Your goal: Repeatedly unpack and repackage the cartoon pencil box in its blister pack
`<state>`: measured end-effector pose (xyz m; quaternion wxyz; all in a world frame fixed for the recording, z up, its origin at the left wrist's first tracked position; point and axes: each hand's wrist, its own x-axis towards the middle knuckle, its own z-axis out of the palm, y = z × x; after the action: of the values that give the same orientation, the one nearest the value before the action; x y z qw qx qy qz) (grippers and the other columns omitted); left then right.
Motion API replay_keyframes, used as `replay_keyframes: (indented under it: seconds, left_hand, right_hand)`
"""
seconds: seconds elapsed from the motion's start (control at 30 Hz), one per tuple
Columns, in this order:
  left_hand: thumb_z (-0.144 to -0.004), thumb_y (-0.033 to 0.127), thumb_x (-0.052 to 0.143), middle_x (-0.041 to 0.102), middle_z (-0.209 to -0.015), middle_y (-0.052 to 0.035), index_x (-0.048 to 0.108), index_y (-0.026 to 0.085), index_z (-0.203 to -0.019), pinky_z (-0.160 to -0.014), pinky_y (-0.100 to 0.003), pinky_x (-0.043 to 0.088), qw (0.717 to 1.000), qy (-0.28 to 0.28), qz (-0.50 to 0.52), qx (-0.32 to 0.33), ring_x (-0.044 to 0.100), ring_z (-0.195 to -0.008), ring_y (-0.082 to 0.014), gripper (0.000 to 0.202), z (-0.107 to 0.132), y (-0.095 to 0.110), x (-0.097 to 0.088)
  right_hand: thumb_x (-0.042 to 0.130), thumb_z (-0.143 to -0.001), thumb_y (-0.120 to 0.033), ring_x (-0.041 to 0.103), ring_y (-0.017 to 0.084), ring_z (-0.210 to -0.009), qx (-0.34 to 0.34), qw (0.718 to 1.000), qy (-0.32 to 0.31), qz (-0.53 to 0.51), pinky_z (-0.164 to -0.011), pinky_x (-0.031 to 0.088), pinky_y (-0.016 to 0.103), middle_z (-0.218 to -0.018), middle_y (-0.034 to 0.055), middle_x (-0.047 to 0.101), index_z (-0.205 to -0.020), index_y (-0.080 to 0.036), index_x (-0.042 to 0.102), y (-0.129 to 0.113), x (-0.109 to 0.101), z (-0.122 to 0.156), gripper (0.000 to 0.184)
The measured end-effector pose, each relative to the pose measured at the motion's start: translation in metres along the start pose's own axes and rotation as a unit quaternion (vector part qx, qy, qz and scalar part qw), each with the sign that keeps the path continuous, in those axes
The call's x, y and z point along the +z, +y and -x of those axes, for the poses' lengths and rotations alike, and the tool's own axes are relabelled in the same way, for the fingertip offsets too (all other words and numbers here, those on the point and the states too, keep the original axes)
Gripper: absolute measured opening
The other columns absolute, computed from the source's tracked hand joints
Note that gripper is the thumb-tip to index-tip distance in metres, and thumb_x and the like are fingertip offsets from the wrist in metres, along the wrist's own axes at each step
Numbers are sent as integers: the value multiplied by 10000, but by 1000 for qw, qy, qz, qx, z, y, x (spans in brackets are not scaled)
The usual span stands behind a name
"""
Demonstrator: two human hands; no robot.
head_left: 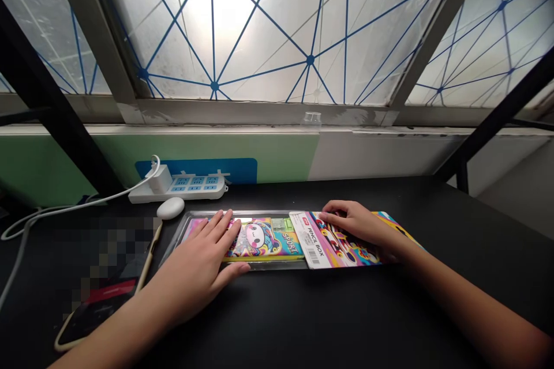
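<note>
A colourful pencil box (259,238) with a cartoon character and the word "SPORT" lies in a clear plastic tray (277,266) on the dark desk. Across its left part rests my left hand (212,251), palm down with the fingers stretched out, covering that end. A printed card (315,242) marked "PENCIL BOX" lies flat to the right, its left end meeting the tray's right side. My right hand (352,222) is at the card's upper edge, fingers curled and closed on it; the fingertips are partly hidden.
Behind the tray, a white power strip (199,187) with a plugged-in charger (160,179) lies along the wall. A small white rounded object (170,208) sits before it. A phone (104,300) with a beige edge lies left, near a white cable (86,204). Black frame bars (497,115) flank the desk.
</note>
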<state>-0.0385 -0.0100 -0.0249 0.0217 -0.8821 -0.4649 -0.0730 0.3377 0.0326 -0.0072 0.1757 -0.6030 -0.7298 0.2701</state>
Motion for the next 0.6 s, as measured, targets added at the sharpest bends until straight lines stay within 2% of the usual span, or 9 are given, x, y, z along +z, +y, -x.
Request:
replay_keyframes:
  seconds: [0.13, 0.27, 0.4, 0.6]
  left_hand:
    - [-973, 688, 379, 312, -1613, -128, 411, 192, -1542, -1157, -544, 368, 1000, 19, 0, 8, 314, -1481, -365, 756, 1, -2, 3]
    - [-969, 683, 401, 325, -1612, -121, 402, 204, -1546, -1154, -540, 375, 999, 35, 1, 15, 321, -1481, -364, 750, 1, -4, 7]
    - [-973, 681, 393, 334, -1609, -117, 410, 198, -1541, -1159, -540, 366, 999, 37, 6, 24, 313, -1486, -356, 746, 0, -7, 9]
    - [-978, 648, 431, 364, -1604, -74, 387, 259, -1552, -1170, -536, 351, 998, 41, 25, 31, 321, -1487, -344, 695, -1, -12, 9]
  right_hand:
    - [585, -867, -635, 656, 241, -853, 8, 1000, 6, 0, -717, 478, 327, -916, 43, 749, -910, -215, 731, 10, -11, 1, 447]
    - [597, -859, -639, 657, 241, -847, 8, 1000, 28, 5, -706, 477, 323, -914, 41, 747, -913, -221, 739, 14, -10, 1, 445]
    - [603, -863, -621, 658, 247, -903, -6, 999, 47, 8, -771, 484, 334, -976, 49, 743, -926, -226, 741, 17, -10, 0, 423]
    - [626, -843, -623, 658, 257, -907, -21, 998, 58, 8, -792, 488, 350, -970, 51, 743, -906, -236, 746, 18, -15, 1, 410]
